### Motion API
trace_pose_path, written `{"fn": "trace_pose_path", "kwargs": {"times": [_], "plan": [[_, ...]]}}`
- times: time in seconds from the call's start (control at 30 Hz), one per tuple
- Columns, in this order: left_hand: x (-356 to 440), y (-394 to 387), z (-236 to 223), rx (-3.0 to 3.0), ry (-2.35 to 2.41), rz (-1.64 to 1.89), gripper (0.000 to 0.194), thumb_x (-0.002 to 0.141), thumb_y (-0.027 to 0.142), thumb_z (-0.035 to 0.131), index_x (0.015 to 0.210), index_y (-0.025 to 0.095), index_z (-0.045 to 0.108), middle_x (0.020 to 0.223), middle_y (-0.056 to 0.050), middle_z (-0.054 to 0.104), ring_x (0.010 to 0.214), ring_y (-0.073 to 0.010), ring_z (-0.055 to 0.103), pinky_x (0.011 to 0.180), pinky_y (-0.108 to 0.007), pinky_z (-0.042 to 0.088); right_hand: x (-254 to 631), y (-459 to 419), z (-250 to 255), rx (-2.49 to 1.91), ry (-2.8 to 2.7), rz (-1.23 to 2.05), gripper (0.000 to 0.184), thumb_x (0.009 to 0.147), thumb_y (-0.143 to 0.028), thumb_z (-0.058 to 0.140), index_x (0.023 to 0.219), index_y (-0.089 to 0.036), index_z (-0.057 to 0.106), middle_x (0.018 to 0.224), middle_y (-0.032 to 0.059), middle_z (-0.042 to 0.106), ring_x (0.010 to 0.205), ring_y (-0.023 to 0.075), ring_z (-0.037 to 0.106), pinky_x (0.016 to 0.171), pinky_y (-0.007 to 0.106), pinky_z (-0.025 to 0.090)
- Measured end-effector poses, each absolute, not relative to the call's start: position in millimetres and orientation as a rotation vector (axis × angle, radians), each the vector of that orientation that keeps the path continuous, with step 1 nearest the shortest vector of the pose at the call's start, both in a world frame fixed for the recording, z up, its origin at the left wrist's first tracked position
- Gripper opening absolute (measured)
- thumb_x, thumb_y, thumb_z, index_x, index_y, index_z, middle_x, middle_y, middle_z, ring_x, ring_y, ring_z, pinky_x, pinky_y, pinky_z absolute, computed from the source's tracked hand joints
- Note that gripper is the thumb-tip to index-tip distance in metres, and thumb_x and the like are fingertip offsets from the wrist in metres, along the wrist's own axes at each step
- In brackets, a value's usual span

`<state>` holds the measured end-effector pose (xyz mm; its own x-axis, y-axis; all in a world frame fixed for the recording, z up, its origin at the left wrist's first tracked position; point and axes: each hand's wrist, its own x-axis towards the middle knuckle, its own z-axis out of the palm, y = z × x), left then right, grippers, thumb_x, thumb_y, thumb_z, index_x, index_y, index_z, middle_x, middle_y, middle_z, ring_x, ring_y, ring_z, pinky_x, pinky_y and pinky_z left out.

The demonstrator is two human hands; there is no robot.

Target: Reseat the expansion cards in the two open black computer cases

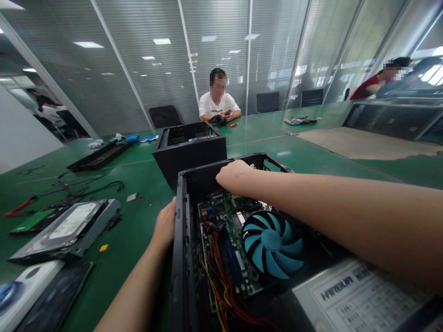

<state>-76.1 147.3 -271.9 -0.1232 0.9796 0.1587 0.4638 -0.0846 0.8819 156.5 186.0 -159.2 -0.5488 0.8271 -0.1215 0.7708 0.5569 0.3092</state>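
Observation:
An open black computer case [176,258] lies in front of me. Inside are a green motherboard [238,258], a cooling fan with teal blades [272,240], red and yellow power cables [219,281] and a silver power supply [360,295] with a printed label. My left hand [165,224] holds the case's left outer wall, its fingertips hidden by the case. My right hand [236,176] reaches across the fan to the far end of the case. Its fingers are curled and point down inside; whatever they pinch is hidden behind the hand.
A second black case [190,154] stands just beyond mine. On the left lie a drive in a metal bracket [72,226], loose cables [83,186], a yellow piece [104,248] and a long black panel [98,157]. A person [218,99] sits across the green table [256,133].

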Motion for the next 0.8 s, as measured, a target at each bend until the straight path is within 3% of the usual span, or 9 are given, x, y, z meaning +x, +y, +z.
{"fn": "trace_pose_path", "kwargs": {"times": [0.2, 0.33, 0.63, 0.8], "plan": [[-75.2, 144.1, -267.9, 1.619, 1.57, 1.157, 0.044, 0.083, 0.054, 0.037, 0.063, 0.019, 0.055, 0.067, -0.003, 0.059, 0.08, -0.0218, 0.055, 0.081, -0.034, 0.043, 159.7, 181.5, -143.8, 1.34, 2.595, 0.308, 0.032, 0.074, -0.022, 0.063, 0.105, -0.015, 0.068, 0.1, 0.0167, 0.067, 0.092, 0.0254, 0.065, 0.077, 0.034, 0.049], [-74.0, 143.8, -268.1, 1.556, 1.585, 1.155, 0.047, 0.082, 0.055, 0.036, 0.065, 0.017, 0.059, 0.074, -0.007, 0.064, 0.079, -0.023, 0.057, 0.078, -0.035, 0.043, 173.0, 184.1, -134.0, 1.146, 2.642, 0.171, 0.029, 0.079, -0.026, 0.058, 0.105, -0.018, 0.068, 0.097, 0.012, 0.068, 0.087, 0.0238, 0.064, 0.07, 0.031, 0.046], [-74.8, 147.5, -275.2, 1.522, 1.545, 1.18, 0.058, 0.083, 0.057, 0.035, 0.101, 0.012, 0.068, 0.094, -0.012, 0.068, 0.093, -0.0254, 0.059, 0.094, -0.039, 0.043, 186.9, 177.4, -121.1, 0.727, 2.817, -0.42, 0.028, 0.087, -0.023, 0.049, 0.108, -0.016, 0.067, 0.096, 0.0053, 0.066, 0.082, 0.0144, 0.056, 0.074, 0.025, 0.04], [-74.7, 146.8, -276.4, 1.503, 1.561, 1.188, 0.058, 0.081, 0.06, 0.036, 0.092, 0.013, 0.069, 0.092, -0.012, 0.069, 0.093, -0.026, 0.06, 0.09, -0.039, 0.045, 187.6, 178.4, -121.0, 0.709, 2.816, -0.476, 0.027, 0.087, -0.024, 0.05, 0.106, -0.014, 0.067, 0.094, 0.0055, 0.066, 0.08, 0.0143, 0.056, 0.074, 0.025, 0.039]]}}
